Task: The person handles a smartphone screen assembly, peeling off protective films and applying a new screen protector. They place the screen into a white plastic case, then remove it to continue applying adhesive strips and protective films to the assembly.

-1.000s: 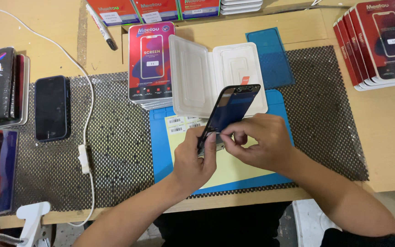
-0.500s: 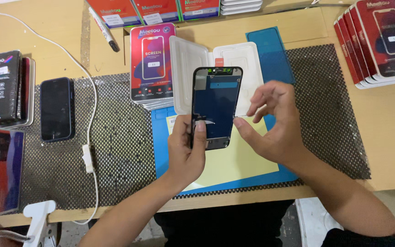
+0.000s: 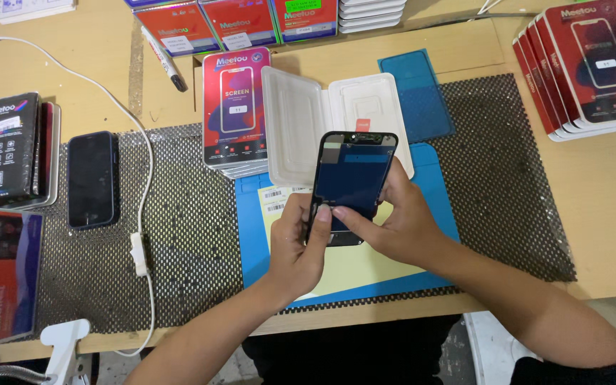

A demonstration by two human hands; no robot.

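Both hands hold a phone screen (image 3: pixel 353 182) upright above the blue mat (image 3: pixel 436 214), its dark glass facing the camera. The left hand (image 3: pixel 299 246) is curled around the screen's lower left edge, thumb pressed on the front near the bottom and fingers wrapped behind. The right hand (image 3: pixel 397 224) grips the right side, its fingers behind the panel and its forefinger stretched across the lower front until the tip sits just beside the left thumb. Neither hand is open; both are closed on the panel. A yellowish sheet (image 3: pixel 354 267) lies on the mat beneath the hands. Just behind the screen sits an open white tray (image 3: pixel 301 132), and beside that a stack of red boxes (image 3: pixel 235 107). Well to the left, a dark phone (image 3: pixel 92 178) lies flat on the black mesh (image 3: pixel 180 235), near a white cable (image 3: pixel 140 249).
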